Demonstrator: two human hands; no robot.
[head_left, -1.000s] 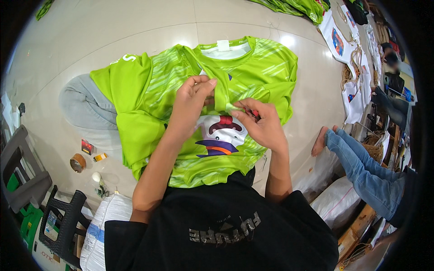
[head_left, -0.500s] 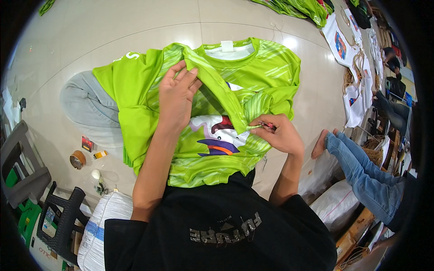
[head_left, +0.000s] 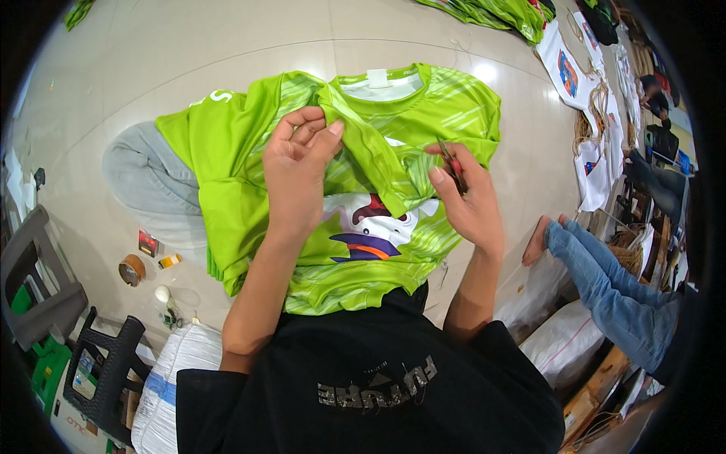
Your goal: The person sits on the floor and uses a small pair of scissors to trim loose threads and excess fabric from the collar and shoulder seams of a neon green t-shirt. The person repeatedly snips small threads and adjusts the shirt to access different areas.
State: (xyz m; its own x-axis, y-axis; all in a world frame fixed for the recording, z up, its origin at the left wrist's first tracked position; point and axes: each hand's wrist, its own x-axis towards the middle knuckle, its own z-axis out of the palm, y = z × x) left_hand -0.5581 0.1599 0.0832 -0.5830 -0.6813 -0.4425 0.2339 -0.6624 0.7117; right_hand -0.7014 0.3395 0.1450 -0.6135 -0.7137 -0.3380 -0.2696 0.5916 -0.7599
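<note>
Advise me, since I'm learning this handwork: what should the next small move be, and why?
Perhaps bring the red-and-dark tool to the green fold: the left hand holds the fold, while the right hand has the tool to its right.

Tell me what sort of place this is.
Probably a garment workshop: a green printed shirt fills the middle, more green cloth lies heaped at the far edge, and white printed pieces lie with brown cords at right.

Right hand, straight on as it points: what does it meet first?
Probably the green shirt: the right hand, holding a red-and-dark tool, points forward and left over it. Its height above the shirt is unclear.
</note>
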